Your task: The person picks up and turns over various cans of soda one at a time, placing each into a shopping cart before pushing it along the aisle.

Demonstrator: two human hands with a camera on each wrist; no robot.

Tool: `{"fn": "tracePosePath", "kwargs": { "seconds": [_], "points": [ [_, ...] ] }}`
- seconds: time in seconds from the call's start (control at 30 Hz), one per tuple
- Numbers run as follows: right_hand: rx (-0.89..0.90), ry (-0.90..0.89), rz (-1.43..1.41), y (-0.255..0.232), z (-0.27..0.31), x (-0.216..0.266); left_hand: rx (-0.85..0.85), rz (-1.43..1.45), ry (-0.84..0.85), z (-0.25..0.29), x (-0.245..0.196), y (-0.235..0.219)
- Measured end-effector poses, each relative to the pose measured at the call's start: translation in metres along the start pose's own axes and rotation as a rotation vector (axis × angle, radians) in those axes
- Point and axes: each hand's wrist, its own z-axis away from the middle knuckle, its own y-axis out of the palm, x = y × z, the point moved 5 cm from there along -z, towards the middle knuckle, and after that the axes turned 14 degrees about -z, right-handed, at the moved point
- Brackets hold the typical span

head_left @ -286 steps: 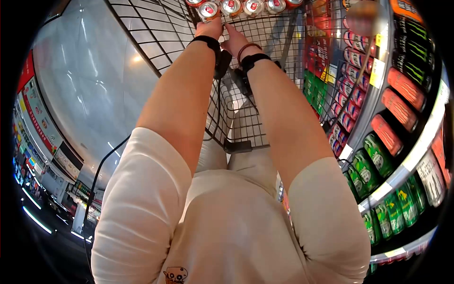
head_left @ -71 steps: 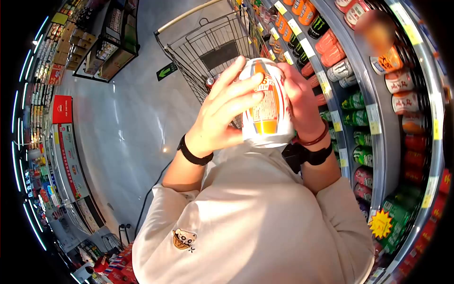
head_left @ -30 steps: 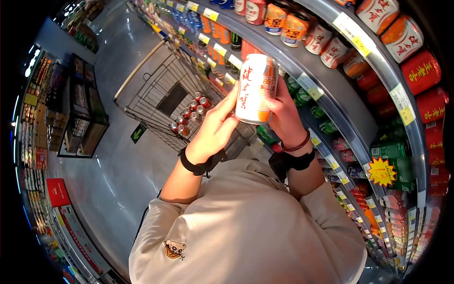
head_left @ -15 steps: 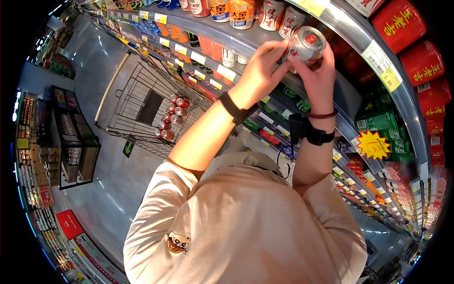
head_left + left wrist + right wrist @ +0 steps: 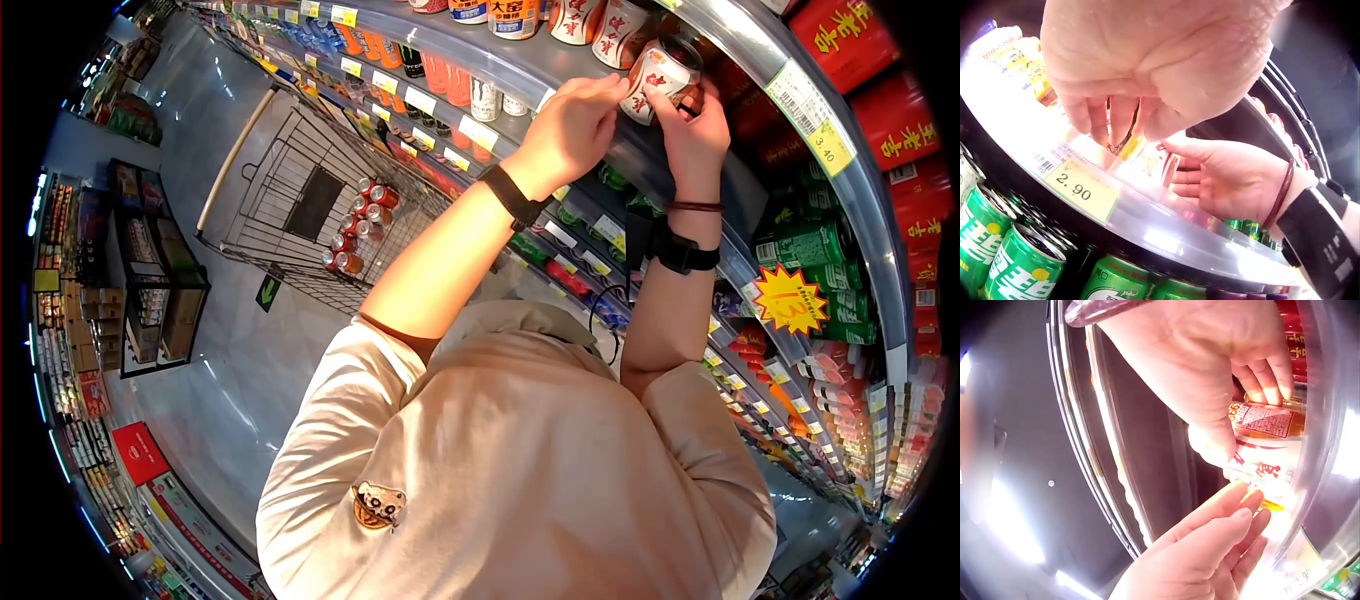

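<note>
A white and orange can with red characters (image 5: 662, 82) is at the shelf's front edge, beside similar cans (image 5: 620, 32). My right hand (image 5: 693, 145) grips its right side, and in the right wrist view the thumb and fingers lie round the can (image 5: 1266, 464). From the left, my left hand (image 5: 572, 135) reaches to the can with loosely bent fingers, its fingertips at the can's side. In the left wrist view glare washes out much of the can, between my left hand (image 5: 1154, 62) and my right hand (image 5: 1229, 181).
Shelf rails with price labels (image 5: 822, 140) curve round on the right, with red cans (image 5: 905, 140) and green packs (image 5: 815, 250) behind them. A wire cart (image 5: 265, 190) holding several cans (image 5: 365, 215) stands at the left. Display racks (image 5: 150, 280) stand farther left.
The can has gone from tilted in both hands to the shelf beside the similar cans. My left hand has loosened from it. Earlier, both hands were at cans in the cart.
</note>
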Motion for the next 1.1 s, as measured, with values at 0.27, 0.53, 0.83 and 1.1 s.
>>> {"fn": "tracePosePath", "kwargs": {
  "seconds": [0.27,0.53,0.83,1.1],
  "points": [
    [-0.024,-0.151,0.425,-0.001,-0.032,-0.015,-0.067,-0.089,-0.142,0.036,0.019,-0.029],
    [-0.229,-0.346,0.579,0.005,-0.027,-0.007,-0.1,0.001,-0.432,0.097,0.073,-0.075],
    [0.525,-0.275,-0.265,0.195,0.145,-0.027,-0.158,0.101,-1.014,0.289,0.166,-0.098],
    [0.967,0.568,-0.225,0.343,0.294,-0.193,-0.388,0.309,-1.7,0.483,0.247,-0.159]
  ]
}}
